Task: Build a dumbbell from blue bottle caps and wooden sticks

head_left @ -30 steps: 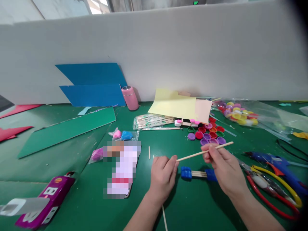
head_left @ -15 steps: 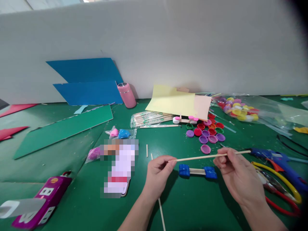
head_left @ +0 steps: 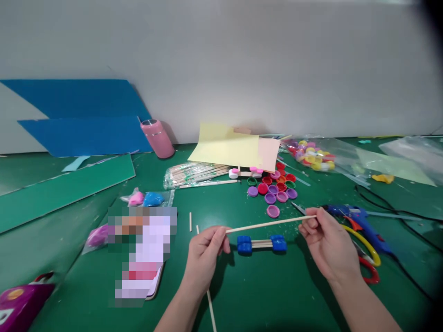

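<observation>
A thin wooden stick [head_left: 272, 224] is held nearly level above the green table, one end in each hand. My left hand [head_left: 207, 249] pinches its left end between thumb and fingers. The right end sits between the thumb and fingers of my right hand [head_left: 327, 242]. Just beyond and below the stick lies a piece made of short sticks with blue blocks [head_left: 244, 245] at both ends. Another long stick [head_left: 210, 309] lies on the table, partly hidden under my left hand and forearm. A short stick piece [head_left: 190, 222] rests to the left of it.
Coloured bottle caps [head_left: 273, 211] lie behind the hands. Scissors [head_left: 370, 272] and a blue glue gun [head_left: 363, 219] are at the right. A phone [head_left: 152, 253] and bagged clay [head_left: 153, 198] lie left; a pink bottle [head_left: 158, 138] and bagged sticks [head_left: 197, 174] stand or lie farther back.
The view has shifted to the right. My right hand has moved along the stick to its right end, which no longer sticks out past the fingers.
</observation>
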{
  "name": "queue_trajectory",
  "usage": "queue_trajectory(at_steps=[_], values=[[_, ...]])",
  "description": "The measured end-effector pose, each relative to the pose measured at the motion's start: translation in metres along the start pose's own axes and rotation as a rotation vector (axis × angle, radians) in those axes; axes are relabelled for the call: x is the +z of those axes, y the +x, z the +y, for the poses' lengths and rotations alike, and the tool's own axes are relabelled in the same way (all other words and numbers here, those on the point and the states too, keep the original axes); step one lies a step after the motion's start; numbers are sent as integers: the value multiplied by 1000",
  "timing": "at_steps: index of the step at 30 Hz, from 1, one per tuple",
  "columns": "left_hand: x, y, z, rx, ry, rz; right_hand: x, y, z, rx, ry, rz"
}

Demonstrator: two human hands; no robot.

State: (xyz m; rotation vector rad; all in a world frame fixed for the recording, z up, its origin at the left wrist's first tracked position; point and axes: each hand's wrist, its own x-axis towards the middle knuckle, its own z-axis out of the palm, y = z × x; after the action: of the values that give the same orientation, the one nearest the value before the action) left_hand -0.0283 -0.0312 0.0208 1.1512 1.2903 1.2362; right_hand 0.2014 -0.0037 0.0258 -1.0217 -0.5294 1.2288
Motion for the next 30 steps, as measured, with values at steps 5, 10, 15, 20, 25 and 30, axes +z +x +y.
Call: queue_trajectory(at_steps=[5, 10, 15, 20, 25, 30], values=[[4, -1, 4, -6, 102, -28, -1, -1, 0, 11, -15, -18], [8, -2, 4, -102, -149, -25, 0, -3, 2, 31, -29, -1], [9, -2, 4, -143, -238, -48, -2, -3, 4, 34, -21, 24], [5, -3, 3, -45, 12, -70, -4, -2, 3, 40, 0, 12], [3, -4, 3, -2, 67, -83, 2, -10, 1, 44, 29, -95], [10, -6, 14, 15, 26, -140, 17, -32, 6, 114, -109, -265]])
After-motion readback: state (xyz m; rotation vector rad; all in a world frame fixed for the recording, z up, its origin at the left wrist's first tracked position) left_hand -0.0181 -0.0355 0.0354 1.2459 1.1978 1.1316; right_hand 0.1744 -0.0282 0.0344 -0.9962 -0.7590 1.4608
